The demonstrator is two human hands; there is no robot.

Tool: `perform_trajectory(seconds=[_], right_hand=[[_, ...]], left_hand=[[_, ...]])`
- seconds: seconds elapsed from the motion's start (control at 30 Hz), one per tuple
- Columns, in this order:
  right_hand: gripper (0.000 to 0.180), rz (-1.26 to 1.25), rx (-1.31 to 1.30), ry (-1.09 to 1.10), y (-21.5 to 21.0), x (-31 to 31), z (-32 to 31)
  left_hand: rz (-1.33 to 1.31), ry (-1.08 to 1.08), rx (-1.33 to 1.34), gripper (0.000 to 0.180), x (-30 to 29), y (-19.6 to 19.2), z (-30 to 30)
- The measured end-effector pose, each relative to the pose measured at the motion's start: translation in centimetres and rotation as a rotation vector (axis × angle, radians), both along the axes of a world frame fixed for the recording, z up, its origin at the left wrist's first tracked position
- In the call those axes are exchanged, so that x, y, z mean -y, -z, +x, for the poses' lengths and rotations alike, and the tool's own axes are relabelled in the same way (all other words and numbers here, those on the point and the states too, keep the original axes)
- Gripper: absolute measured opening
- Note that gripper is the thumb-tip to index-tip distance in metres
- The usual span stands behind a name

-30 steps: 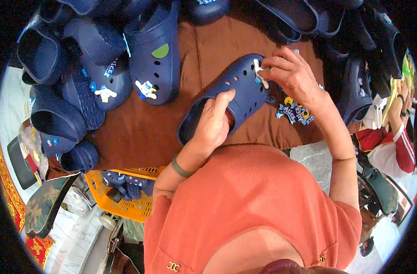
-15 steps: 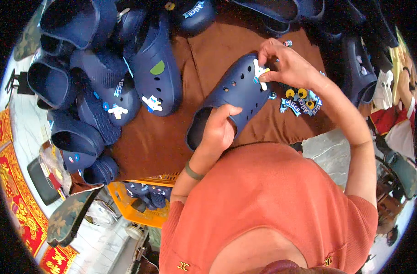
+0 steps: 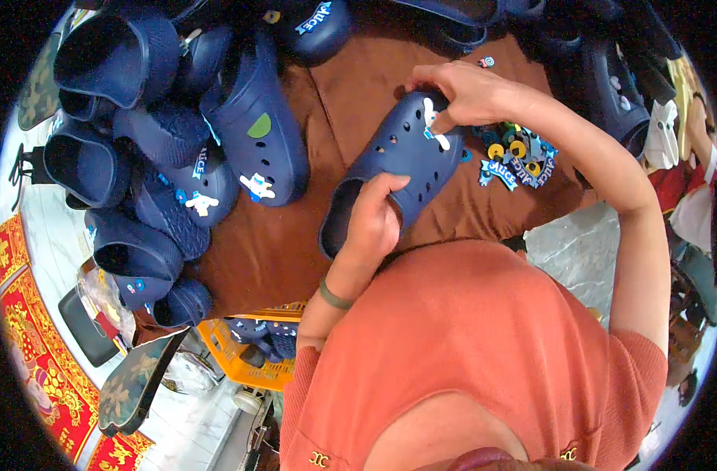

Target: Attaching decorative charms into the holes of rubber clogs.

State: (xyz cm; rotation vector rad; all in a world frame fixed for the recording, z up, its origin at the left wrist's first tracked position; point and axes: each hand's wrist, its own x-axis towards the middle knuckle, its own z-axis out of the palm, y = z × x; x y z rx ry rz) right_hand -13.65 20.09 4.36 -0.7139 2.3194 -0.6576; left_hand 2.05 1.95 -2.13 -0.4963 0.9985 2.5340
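Navy clog (image 3: pixel 398 161), held over brown cloth (image 3: pixel 366 71), points its toe away from the person. Left hand (image 3: pixel 374 216) grips its side near the opening; right hand (image 3: pixel 445 98) clasps the toe, thumb against a white charm (image 3: pixel 435 124). Probably light, springy foam, hardly fragile; the opening's rim should offer the firmest hold.

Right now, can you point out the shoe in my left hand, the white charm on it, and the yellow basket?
Shoe (image 3: pixel 402 162): head view, on the blue top of its front part.
White charm (image 3: pixel 430 124): head view, near its middle.
Yellow basket (image 3: pixel 258 375): head view, on its side wall.
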Motion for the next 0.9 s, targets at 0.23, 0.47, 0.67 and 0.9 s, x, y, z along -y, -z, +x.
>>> perform_trajectory(seconds=[0.23, 0.47, 0.67, 0.9], right_hand=[[0.053, -0.192, -0.301, 0.011, 1.0, -2.0, 1.6], [0.025, -0.304, -0.681, 0.232, 2.7, -6.7, 6.3], [0.024, -0.123, -0.66, 0.118, 4.0, -5.7, 10.8], [0.027, -0.05, -0.703, 0.163, 3.9, -4.6, 11.6]], left_hand=[[-0.06, -0.041, 0.144, 0.037, -0.3, -3.2, -1.3], [-0.057, -0.168, -0.014, 0.048, 2.3, -5.1, -1.6], [-0.143, -0.194, 0.097, 0.034, 2.0, -3.7, -2.1], [-0.063, -0.109, 0.059, 0.037, 1.3, -3.8, -2.0]])
